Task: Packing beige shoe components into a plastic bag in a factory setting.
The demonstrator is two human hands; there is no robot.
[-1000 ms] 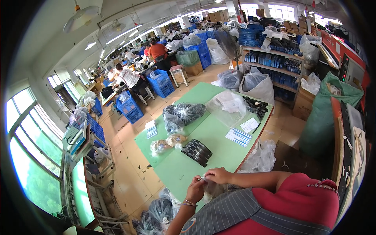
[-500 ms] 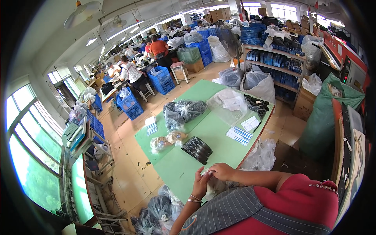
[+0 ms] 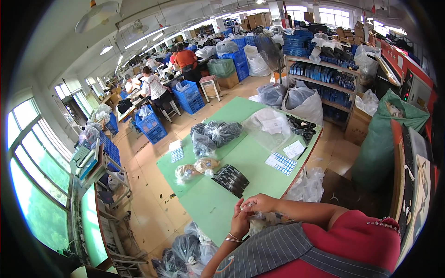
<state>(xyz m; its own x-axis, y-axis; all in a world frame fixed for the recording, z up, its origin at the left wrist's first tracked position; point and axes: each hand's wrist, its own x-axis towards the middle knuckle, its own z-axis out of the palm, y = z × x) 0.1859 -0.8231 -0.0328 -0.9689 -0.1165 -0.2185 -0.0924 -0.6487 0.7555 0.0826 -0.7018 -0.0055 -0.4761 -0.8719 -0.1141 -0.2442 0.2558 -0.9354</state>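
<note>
Clear plastic, a small clear packet (image 3: 248,207) too small to make out further, is pinched between the fingertips of both hands at the near edge of the green table (image 3: 259,160). The left hand (image 3: 239,221), wrist ringed with thin bangles, has its fingers closed up onto the packet from below; the right hand (image 3: 262,202) curls over it from above, fingers bent and closed on it too. Just beyond the hands lies a stack of black flat pieces (image 3: 231,179). To its left sit two small clear bags of tan items (image 3: 195,168). Farther up the table are two larger clear bags of dark items (image 3: 214,134), a crumpled empty-looking clear bag (image 3: 269,124) and a black tray (image 3: 302,127) holding dark parts. A blue-and-white label sheet (image 3: 280,163) lies near the right edge. Below the table edge, clear bags of dark goods (image 3: 185,252) rest on the floor. Blue crates (image 3: 189,96) stand beside seated workers (image 3: 155,89) in the distance.
</note>
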